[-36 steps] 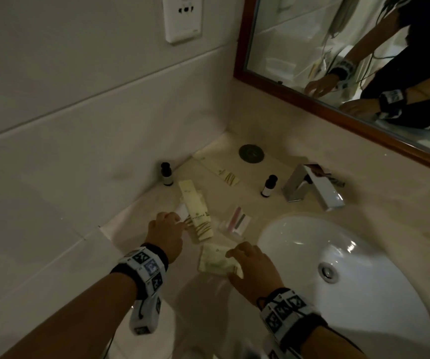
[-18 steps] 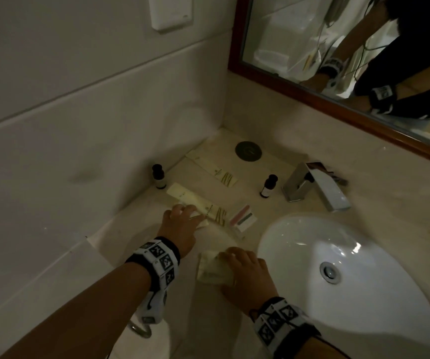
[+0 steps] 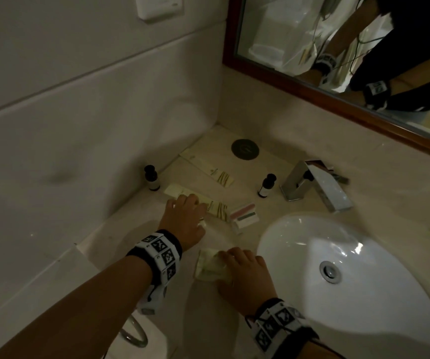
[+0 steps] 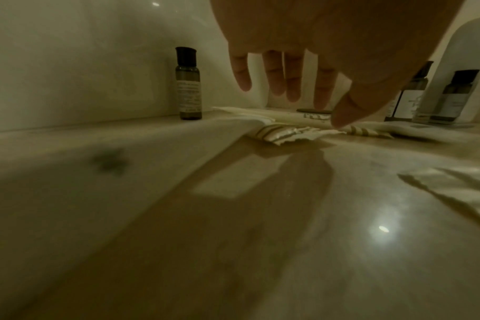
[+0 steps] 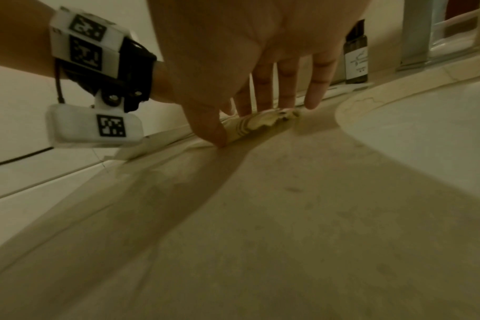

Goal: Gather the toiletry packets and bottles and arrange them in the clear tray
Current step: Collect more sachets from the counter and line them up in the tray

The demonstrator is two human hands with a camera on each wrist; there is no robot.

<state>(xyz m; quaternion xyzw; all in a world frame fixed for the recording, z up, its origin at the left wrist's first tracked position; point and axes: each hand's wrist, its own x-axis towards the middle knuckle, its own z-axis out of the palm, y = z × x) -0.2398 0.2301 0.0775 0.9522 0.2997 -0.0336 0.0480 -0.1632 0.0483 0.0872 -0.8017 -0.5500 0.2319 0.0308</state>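
Note:
A long cream packet with striped end [image 3: 216, 207] lies slantwise on the counter. My left hand [image 3: 193, 211] lies over it with straight fingers, and the thumb [image 4: 340, 123] touches the striped end [image 4: 285, 132]. My right hand [image 3: 226, 268] presses a small crumpled cream packet [image 3: 207, 268] flat, with thumb [image 5: 217, 138] and straight fingers on it [image 5: 263, 120]. A second long packet [image 3: 208, 169] lies nearer the corner. Two small dark bottles stand upright, one by the wall [image 3: 151, 177] and one near the faucet [image 3: 267, 185]. A pink and green file packet [image 3: 243, 216] sits beside the basin. I see no clear tray.
The white basin [image 3: 364, 307] fills the right side, with a chrome faucet [image 3: 314, 187] behind it. A black round disc [image 3: 245, 149] lies in the back corner. A tiled wall runs along the left, and a wood-framed mirror [image 3: 338, 94] hangs behind.
The long packet under my left hand has turned from pointing away to lying slantwise, and that hand has slid further onto it. My right hand stays on the small packet.

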